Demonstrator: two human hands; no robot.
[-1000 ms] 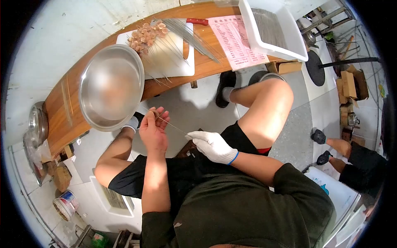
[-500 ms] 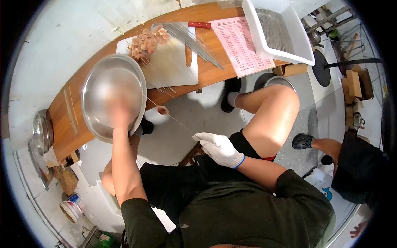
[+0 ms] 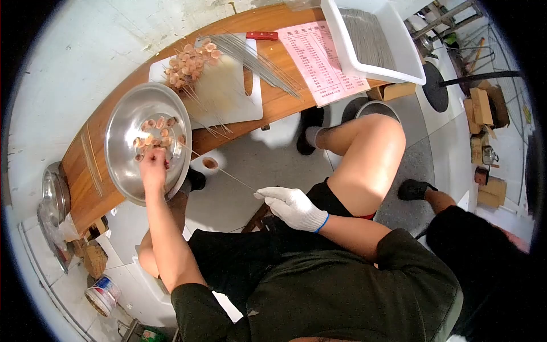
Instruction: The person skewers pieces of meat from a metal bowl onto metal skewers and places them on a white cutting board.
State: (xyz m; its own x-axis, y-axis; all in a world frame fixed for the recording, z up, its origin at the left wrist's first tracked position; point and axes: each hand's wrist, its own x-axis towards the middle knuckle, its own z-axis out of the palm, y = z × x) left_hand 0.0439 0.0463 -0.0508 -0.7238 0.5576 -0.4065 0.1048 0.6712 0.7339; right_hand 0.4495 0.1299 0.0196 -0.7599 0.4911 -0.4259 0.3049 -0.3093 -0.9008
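My left hand [image 3: 153, 165] is bare and reaches into the steel bowl [image 3: 117, 162], its fingers pinched together among several small round brownish pieces [image 3: 149, 139]. What lies between the fingertips is too small to tell. In a white glove, my right hand [image 3: 293, 206] grips the end of a thin skewer [image 3: 236, 179]. One round piece [image 3: 209, 163] is threaded on that skewer, and its far end reaches the bowl's rim. Behind the bowl, a cluster of loaded skewers [image 3: 191, 64] rests on a white cutting board [image 3: 228, 85].
Bare skewers [image 3: 248, 54] and a red-handled knife [image 3: 262, 36] lie at the board. Further right are a pink printed sheet [image 3: 322, 62] and a white tub [image 3: 413, 73] of skewers. Another person's leg [image 3: 440, 200] shows at the right.
My left hand, blurred before, now shows clearly with the pieces in the bowl. The whole view has shifted slightly. The person at the right has come closer to me.
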